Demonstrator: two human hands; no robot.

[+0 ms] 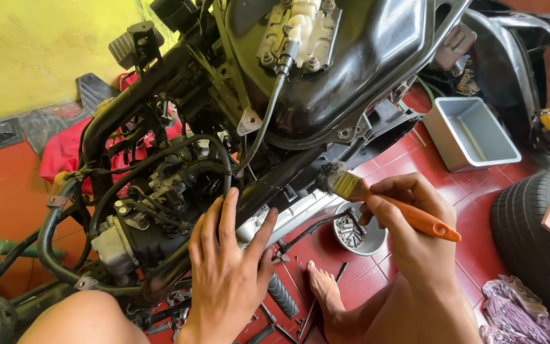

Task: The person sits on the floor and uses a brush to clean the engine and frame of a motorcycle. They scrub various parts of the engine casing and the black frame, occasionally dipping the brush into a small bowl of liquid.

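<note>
Left hand (227,280) (spread) touches frame (160,267); right hand (408,216) grips brush (383,204).

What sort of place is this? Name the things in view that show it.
Probably a small motorbike repair spot on a tiled floor. A stripped scooter frame fills the view, a tyre lies beside it, and the right hand holds an orange-handled brush against the frame.

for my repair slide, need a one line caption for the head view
Right hand brushes a stripped scooter frame with an orange-handled paintbrush; left hand braces it.
</note>
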